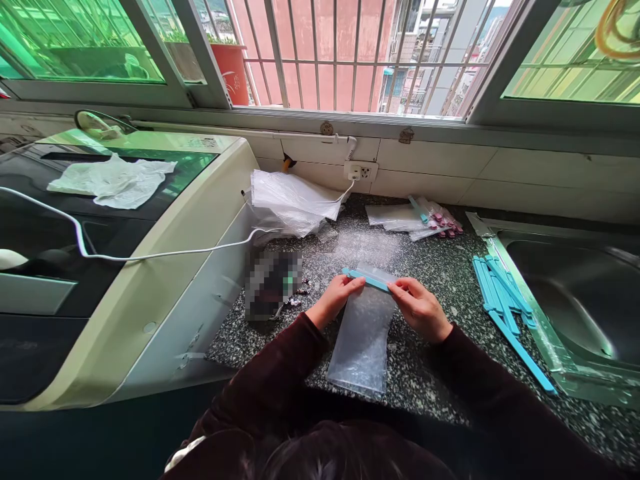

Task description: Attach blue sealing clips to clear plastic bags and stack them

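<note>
A light blue bag sealing clip [369, 279] lies across the upper part of a clear plastic bag [361, 341]. My left hand [336, 300] pinches the clip toward its left end, thumb on top. At the right end, the fingers of my right hand [420, 310] are closed on the same clip. A short strip of the bag shows beyond the clip, while the rest hangs toward me over the speckled counter [440, 373]. Whether the clip is fully closed on the bag cannot be made out.
Several loose blue clips [500, 287] lie beside the metal sink [570, 287] at right. Behind are bags with pink clips [447, 225] and a stack of clear bags [295, 200]. A blurred dark object [270, 287] and a washing machine [200, 287] with a white cable [165, 255] are left.
</note>
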A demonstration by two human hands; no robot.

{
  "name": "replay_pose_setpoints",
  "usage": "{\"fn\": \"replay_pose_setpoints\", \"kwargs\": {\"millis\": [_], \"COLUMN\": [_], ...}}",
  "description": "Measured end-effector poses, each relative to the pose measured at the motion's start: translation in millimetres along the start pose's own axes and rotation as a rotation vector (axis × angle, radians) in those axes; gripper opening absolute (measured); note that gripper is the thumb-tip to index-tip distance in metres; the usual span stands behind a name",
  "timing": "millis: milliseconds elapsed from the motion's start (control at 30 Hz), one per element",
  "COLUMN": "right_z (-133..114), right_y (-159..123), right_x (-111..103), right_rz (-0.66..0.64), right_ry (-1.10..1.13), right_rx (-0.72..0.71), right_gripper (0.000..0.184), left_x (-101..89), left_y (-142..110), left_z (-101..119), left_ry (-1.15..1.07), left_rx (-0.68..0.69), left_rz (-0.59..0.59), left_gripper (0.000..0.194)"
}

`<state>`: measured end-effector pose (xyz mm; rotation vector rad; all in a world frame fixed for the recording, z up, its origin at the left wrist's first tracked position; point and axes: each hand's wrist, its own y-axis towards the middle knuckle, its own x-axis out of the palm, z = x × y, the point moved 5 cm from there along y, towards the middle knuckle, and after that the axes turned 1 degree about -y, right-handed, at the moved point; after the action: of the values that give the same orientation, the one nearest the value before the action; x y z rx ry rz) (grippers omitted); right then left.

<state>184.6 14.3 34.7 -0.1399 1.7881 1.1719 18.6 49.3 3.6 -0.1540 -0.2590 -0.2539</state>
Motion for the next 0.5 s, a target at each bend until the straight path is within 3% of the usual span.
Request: {"fn": "replay_pose_setpoints", "kwargs": {"millis": [133, 300, 400, 500], "right_z": [-2.7, -3.6, 7.9, 24.5], "right_y": [0.4, 0.6, -1.7, -5.8], "right_x": [2.0, 1.2, -2.4, -0.6], "right_rz": [-0.028, -0.013, 0.035, 0.007], "right_ry": [-0.02, 0.077, 0.194, 0.4], "right_rx": [0.005, 0.045, 0.232, 0.528], "right_gripper": [0.034, 0.03, 0.034, 0.047], "left_x": [-3.3, -5.6, -6.2, -4.1], "left_y": [0.9, 1.2, 1.0, 0.4], "left_z": [-4.7, -5.2, -4.9, -4.7], "left_ry": [0.061, 0.106, 0.138, 0.163], "left_rx": [-0.024, -0.023, -0.023, -0.01], "left_rz": [0.033, 0.035, 0.009, -0.05], "left_gripper": [0.056, 0.057, 0.058, 0.056]}}
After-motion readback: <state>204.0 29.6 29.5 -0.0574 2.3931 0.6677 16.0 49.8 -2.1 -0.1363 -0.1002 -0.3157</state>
